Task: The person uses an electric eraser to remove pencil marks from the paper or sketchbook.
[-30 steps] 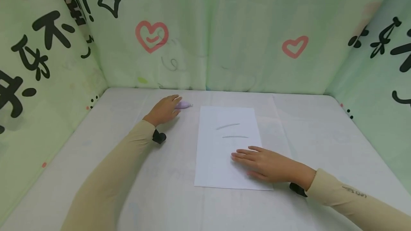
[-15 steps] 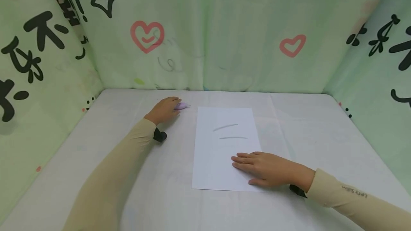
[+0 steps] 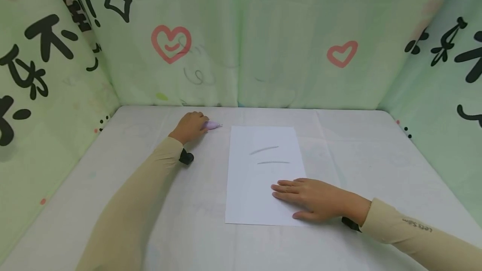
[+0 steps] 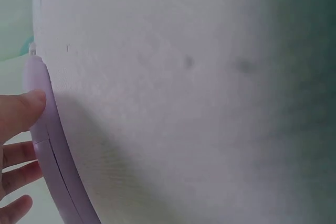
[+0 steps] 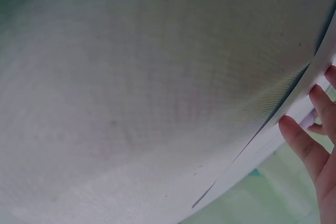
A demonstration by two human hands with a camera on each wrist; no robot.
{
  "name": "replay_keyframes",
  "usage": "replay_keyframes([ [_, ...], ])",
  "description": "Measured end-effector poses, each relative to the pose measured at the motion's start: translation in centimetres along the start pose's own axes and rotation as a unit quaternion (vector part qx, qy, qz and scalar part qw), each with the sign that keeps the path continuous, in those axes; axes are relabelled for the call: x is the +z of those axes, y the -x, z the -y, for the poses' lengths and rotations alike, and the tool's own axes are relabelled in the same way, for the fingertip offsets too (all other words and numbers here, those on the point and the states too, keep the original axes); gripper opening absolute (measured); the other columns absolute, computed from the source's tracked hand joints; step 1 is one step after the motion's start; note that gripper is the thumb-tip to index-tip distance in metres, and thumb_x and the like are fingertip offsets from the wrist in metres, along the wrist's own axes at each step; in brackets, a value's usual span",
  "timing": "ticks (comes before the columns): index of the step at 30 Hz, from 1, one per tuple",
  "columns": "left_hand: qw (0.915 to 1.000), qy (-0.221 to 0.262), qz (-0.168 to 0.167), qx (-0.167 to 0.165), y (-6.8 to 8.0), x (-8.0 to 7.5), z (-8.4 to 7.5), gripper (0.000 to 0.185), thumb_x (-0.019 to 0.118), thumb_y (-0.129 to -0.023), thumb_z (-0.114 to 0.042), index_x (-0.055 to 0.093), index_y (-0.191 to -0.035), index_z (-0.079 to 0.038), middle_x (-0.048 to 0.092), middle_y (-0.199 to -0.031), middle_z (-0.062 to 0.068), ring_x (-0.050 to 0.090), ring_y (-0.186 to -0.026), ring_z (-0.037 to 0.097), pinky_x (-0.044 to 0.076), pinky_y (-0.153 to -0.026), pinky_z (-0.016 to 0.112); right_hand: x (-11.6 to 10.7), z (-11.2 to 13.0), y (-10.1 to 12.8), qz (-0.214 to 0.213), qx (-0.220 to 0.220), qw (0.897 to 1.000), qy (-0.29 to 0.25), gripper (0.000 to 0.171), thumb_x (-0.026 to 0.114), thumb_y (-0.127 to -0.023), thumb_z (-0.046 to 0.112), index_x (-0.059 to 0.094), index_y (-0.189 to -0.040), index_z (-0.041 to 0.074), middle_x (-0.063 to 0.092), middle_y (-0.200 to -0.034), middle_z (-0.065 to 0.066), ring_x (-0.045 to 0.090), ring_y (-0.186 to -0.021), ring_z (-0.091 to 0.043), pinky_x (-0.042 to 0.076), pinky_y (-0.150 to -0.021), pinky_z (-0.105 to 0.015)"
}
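The left hand (image 3: 191,126) curls round a slim lilac plastic pen (image 3: 212,125) lying on the white cloth surface (image 3: 376,166), tip pointing right toward the paper (image 3: 260,195). The left wrist view shows the thumb pressed against its smooth barrel (image 4: 50,145). The right hand (image 3: 314,199), fingers straight, rests flat on the matte rectangular sheet.

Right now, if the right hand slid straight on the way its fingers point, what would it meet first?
The right hand lies flat on the white paper, fingers pointing toward the person's left. Sliding on, it would cross bare paper, then the paper's left edge and the table. The two pencil strokes lie farther off, out of line.
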State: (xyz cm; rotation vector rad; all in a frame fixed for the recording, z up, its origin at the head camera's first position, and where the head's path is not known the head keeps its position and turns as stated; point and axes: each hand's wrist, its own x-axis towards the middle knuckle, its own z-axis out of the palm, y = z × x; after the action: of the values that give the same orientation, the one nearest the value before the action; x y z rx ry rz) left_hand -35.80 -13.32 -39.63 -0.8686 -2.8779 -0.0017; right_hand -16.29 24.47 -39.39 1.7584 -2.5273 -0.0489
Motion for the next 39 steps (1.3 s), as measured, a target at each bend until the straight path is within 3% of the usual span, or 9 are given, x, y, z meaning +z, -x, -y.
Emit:
replay_keyframes([
  [10, 0.9982, -0.048, 0.028, 0.022, -0.7, 0.3, 0.0, 0.028, 0.064, -0.089, -0.021, 0.062, -0.110, -0.002, 0.065, -0.104, 0.013, 0.062, -0.101, 0.031, 0.043, -0.097, 0.046, -0.1, 0.2, -0.1, 0.011, 0.011, 1.000, -0.006, 0.055, 0.053, -0.094, 0.037, 0.043, -0.140, 0.008, 0.047, -0.144, -0.006, 0.046, -0.131, -0.025, 0.046, -0.095, -0.041],
  [22, 0.9974, -0.042, 0.057, -0.013, -0.9, -0.2, -0.8, 0.029, 0.056, -0.094, -0.018, 0.058, -0.119, -0.004, 0.063, -0.109, 0.017, 0.061, -0.104, 0.031, 0.044, -0.096, 0.047, 0.0, 0.0, 0.1, 0.001, 0.004, 1.000, 0.007, 0.053, 0.055, -0.092, 0.036, 0.048, -0.136, 0.009, 0.049, -0.142, -0.007, 0.049, -0.129, -0.025, 0.047, -0.093, -0.041],
  [28, 0.9997, -0.026, -0.005, 0.001, 0.0, -0.7, -1.5, 0.028, 0.054, -0.095, -0.014, 0.056, -0.121, -0.004, 0.061, -0.108, 0.017, 0.060, -0.103, 0.030, 0.044, -0.096, 0.046, -0.3, -0.1, 0.2, -0.016, -0.008, 1.000, 0.025, 0.048, 0.061, -0.089, 0.033, 0.055, -0.130, 0.008, 0.056, -0.134, -0.009, 0.055, -0.122, -0.024, 0.047, -0.092, -0.040],
  [34, 0.9975, -0.019, -0.060, 0.033, 0.9, -1.7, -2.6, 0.030, 0.058, -0.093, -0.021, 0.058, -0.118, -0.004, 0.063, -0.104, 0.016, 0.063, -0.098, 0.030, 0.045, -0.096, 0.044, -1.1, -0.2, 0.8, -0.006, 0.008, 0.999, 0.035, 0.049, 0.059, -0.091, 0.035, 0.053, -0.131, 0.007, 0.057, -0.133, -0.007, 0.055, -0.121, -0.022, 0.045, -0.094, -0.041],
  [37, 0.9958, -0.009, -0.080, 0.043, 1.5, -2.4, -3.1, 0.031, 0.060, -0.092, -0.021, 0.059, -0.118, -0.004, 0.064, -0.104, 0.016, 0.063, -0.095, 0.031, 0.046, -0.094, 0.044, -1.2, -0.3, 1.3, 0.011, 0.022, 0.999, 0.039, 0.057, 0.055, -0.092, 0.041, 0.046, -0.136, 0.005, 0.051, -0.139, -0.008, 0.050, -0.127, -0.024, 0.039, -0.100, -0.040],
  [39, 0.9948, 0.000, -0.089, 0.049, 1.8, -2.8, -3.5, 0.031, 0.061, -0.091, -0.020, 0.059, -0.118, -0.004, 0.064, -0.103, 0.016, 0.064, -0.093, 0.031, 0.047, -0.093, 0.044, -0.9, -0.4, 1.6, 0.025, 0.035, 0.998, 0.039, 0.062, 0.051, -0.093, 0.045, 0.041, -0.139, 0.004, 0.046, -0.144, -0.010, 0.046, -0.130, -0.026, 0.025, -0.110, -0.034],
])
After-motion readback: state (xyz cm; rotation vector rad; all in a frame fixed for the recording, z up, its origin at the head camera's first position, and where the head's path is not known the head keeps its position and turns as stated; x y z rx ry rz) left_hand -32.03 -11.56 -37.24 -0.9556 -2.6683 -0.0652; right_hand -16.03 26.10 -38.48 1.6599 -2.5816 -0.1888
